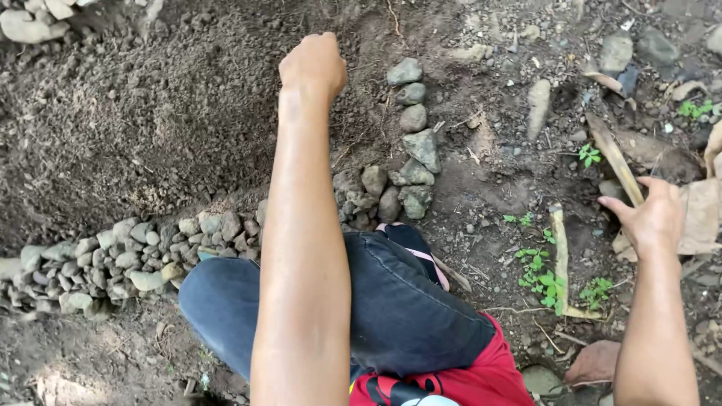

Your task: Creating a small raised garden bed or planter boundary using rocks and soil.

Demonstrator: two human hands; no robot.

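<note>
My left hand (312, 64) reaches far forward over a bed of loose dark soil (150, 113). Its fingers are curled into a fist, seen from the back, and anything inside it is hidden. The fist hovers at the bed's right side, just left of a short row of grey stones (412, 120). My right hand (654, 218) is low at the right with fingers apart. It rests on the ground against a dry brown leaf (701, 214) and beside a dry stick (613, 154), holding nothing.
A border of small grey stones (135, 263) runs along the bed's near edge. My bent knee in dark jeans (406, 301) and a red shirt (481, 376) fill the lower middle. Small green weeds (541, 278) and pebbles lie on the packed earth to the right.
</note>
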